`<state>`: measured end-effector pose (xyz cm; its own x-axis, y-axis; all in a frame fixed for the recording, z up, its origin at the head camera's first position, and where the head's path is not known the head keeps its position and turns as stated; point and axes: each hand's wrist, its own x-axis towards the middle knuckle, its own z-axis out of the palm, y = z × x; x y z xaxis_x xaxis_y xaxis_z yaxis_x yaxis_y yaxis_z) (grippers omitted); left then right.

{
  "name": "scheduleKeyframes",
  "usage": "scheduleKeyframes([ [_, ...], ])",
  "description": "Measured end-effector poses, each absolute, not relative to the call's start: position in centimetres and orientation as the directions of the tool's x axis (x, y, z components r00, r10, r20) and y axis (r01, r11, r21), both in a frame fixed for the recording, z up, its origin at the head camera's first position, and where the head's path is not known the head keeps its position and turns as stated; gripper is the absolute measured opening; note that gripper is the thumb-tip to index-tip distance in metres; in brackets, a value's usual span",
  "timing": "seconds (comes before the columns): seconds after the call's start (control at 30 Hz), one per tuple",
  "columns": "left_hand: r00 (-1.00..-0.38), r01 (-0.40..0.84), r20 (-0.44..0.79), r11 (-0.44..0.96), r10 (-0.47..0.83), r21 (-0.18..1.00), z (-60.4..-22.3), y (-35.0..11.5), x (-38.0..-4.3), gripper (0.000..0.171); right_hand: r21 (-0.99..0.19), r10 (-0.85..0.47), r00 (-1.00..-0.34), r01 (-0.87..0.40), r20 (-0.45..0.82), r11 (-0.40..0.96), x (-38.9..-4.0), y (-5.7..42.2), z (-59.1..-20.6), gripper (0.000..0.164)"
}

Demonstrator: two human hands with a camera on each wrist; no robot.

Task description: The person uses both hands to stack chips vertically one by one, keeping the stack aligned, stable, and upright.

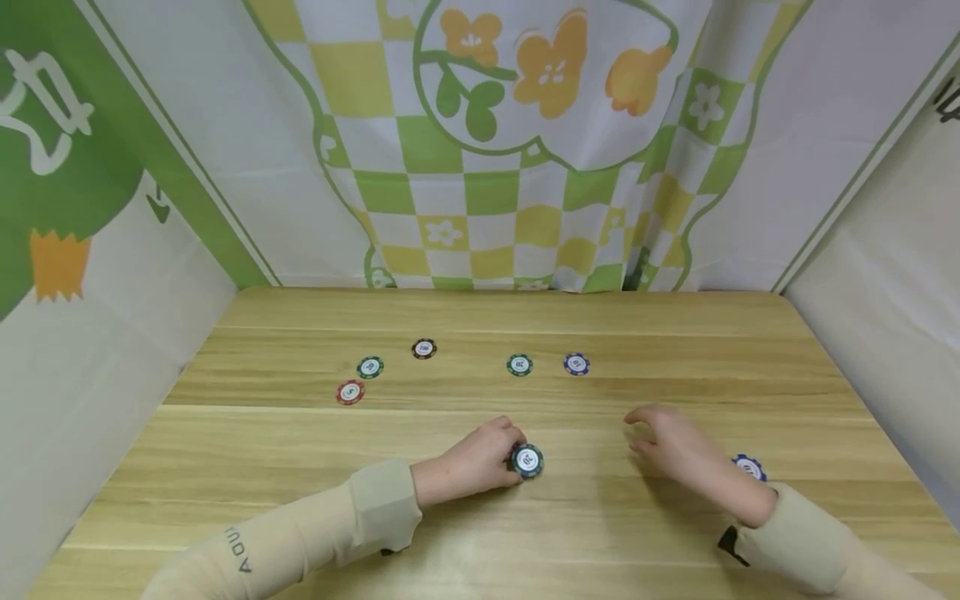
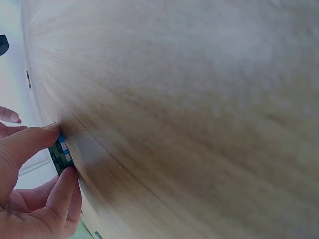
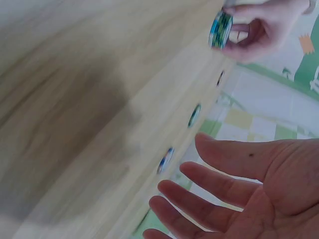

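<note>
1. The left hand (image 1: 476, 458) pinches a small stack of chips (image 1: 528, 460) between thumb and fingers, thumb on the near side; the top chip is green, marked 20, and the stack's side shows green, blue and white.
2. That stack is near the middle of the worktop (image 1: 600, 542); whether it touches the wood I cannot tell.
3. The right hand (image 1: 671, 446) is over the worktop, holding nothing, its fingers loosely spread, well apart from the stack.
4. Beside the right forearm lies a blue-edged chip (image 1: 750, 467), partly hidden.
5. Farther back on the left are 3 chips lying flat: red (image 1: 350, 392), green (image 1: 370, 367) and black (image 1: 424, 348), the black marked 100.
6. To their right lie 2 more, well apart from them: a green 20 (image 1: 519, 364) and a blue 10 (image 1: 577, 364).
</note>
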<state>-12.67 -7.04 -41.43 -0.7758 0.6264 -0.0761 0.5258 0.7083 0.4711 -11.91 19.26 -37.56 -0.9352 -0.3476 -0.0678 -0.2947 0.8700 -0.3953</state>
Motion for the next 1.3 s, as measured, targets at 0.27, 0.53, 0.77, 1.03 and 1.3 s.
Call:
scheduleKeyframes([
  [0.27, -0.775, 0.538, -0.060, 0.706, 0.630, 0.461, -41.6, -7.1, -12.7, 0.031, -0.405, -0.311, -0.940, -0.233, -0.137, 0.884, -11.9, 22.2, -37.4, 0.034],
  [0.53, -0.773, 0.536, -0.062, 0.703, 0.631, 0.468, -41.6, -7.0, -12.7, 0.031, -0.402, -0.240, -0.947, -0.139, -0.212, 0.905, -11.5, 25.0, -37.9, 0.046],
  [0.77, -0.778, 0.528, -0.069, 0.709, 0.625, 0.468, -41.5, -7.0, -12.6, 0.032, -0.412, -0.204, -0.953, -0.098, -0.223, 0.906, -11.5, 27.1, -37.7, 0.050],
  [1.03, -0.775, 0.530, -0.073, 0.709, 0.628, 0.465, -41.6, -7.1, -12.6, 0.032, -0.367, -0.179, -0.962, -0.093, -0.207, 0.926, -11.6, 28.7, -37.9, 0.052],
  [1.3, -0.775, 0.525, -0.084, 0.713, 0.626, 0.466, -41.6, -7.1, -12.6, 0.032, -0.320, -0.177, -0.967, -0.111, -0.185, 0.941, -11.5, 30.2, -38.7, 0.055],
])
